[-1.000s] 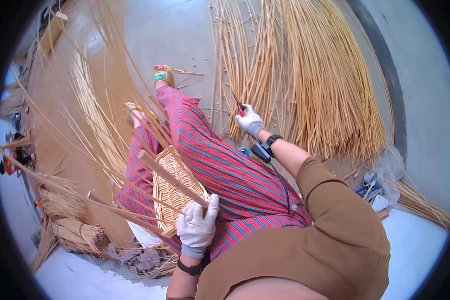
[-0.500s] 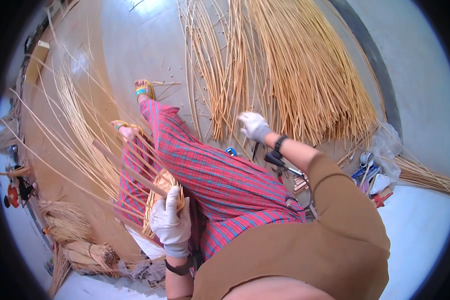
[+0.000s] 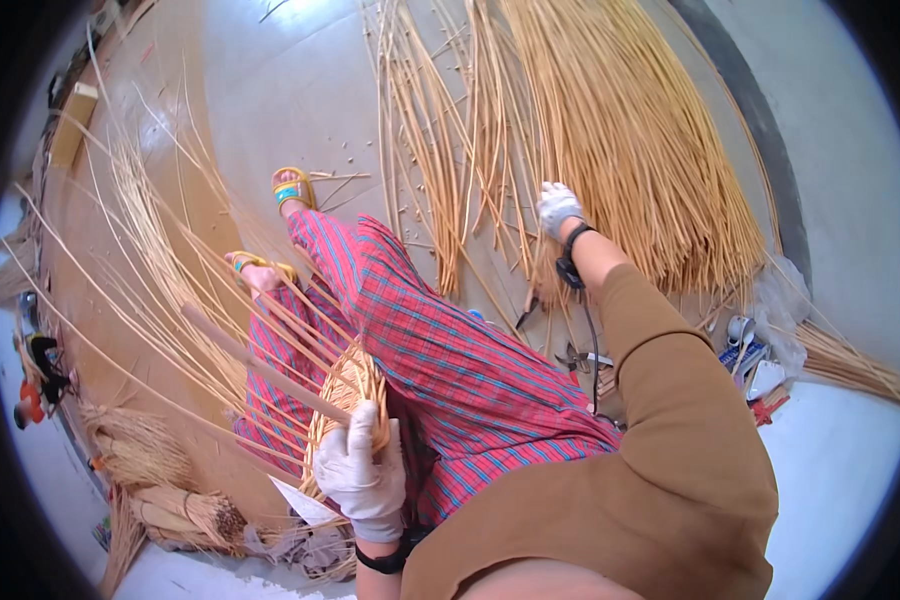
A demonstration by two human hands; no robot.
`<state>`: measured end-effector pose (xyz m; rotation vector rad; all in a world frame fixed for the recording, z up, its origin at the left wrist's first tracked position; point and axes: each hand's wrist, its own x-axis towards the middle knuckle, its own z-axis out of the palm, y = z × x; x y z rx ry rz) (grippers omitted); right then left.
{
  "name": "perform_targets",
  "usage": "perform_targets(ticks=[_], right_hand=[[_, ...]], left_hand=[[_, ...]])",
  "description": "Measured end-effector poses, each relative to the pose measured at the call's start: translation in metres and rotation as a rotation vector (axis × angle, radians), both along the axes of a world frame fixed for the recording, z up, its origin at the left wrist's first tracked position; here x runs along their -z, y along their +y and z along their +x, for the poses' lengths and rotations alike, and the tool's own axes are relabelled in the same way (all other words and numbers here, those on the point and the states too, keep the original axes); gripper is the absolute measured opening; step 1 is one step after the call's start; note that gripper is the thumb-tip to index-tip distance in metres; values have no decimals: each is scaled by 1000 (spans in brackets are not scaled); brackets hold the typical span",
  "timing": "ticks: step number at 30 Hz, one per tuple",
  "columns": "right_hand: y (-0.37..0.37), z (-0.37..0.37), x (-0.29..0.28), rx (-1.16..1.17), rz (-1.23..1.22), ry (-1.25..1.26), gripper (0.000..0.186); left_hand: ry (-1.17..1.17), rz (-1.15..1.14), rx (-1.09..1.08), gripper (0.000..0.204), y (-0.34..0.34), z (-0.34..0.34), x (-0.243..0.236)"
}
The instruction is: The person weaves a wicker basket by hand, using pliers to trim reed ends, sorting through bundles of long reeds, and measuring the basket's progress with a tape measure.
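Note:
My left hand [image 3: 358, 470], in a white glove, grips a half-woven wicker basket [image 3: 355, 375] on my lap. Long pale stakes fan out from its weave toward the far left. A flat brownish strip [image 3: 260, 350] runs from under my left thumb across the basket. My right hand [image 3: 558, 208], also gloved, is stretched out to the left edge of a big pile of canes [image 3: 640, 150]. Its fingers look curled in at the canes; what they hold, if anything, is too small to make out.
Loose canes [image 3: 420, 150] lie left of the pile. By my right knee are a dark-bladed tool [image 3: 527, 312] and pruning shears [image 3: 572, 358]. Tied cane bundles [image 3: 185, 510] lie at the near left. A metal cup [image 3: 740, 330] and plastic bag [image 3: 782, 300] stand at the right.
My right hand has moved farther out and to the right, up against the cane pile, its fingers drawing in. The basket and my left hand have shifted slightly right and nearer.

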<state>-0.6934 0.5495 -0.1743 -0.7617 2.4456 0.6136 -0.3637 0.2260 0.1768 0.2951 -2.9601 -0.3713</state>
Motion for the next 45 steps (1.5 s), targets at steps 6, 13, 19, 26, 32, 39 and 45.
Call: perform_targets(ticks=[6, 13, 19, 26, 32, 39, 45], right_hand=[[2, 50, -69, 409, -532, -233, 52], [-129, 58, -260, 473, -1499, -108, 33], [-237, 85, -324, 383, -1735, -207, 47], [-154, 159, -320, 595, -1949, -406, 46], [-100, 195, -297, 643, -2449, -361, 46], [-144, 188, -275, 467, -2129, 86, 50], [-163, 155, -287, 326, -2022, 164, 52]], left_hand=[[151, 120, -170, 39, -37, 15, -26], [494, 786, -426, 27, -129, 100, -66], [551, 867, -111, 24, -112, 175, -54], [353, 577, 226, 36, -66, 169, -47], [272, 492, 115, 39, -69, 102, -25], [18, -182, -93, 56, -73, 75, -15], [183, -164, 2, 38, -42, 47, -8]])
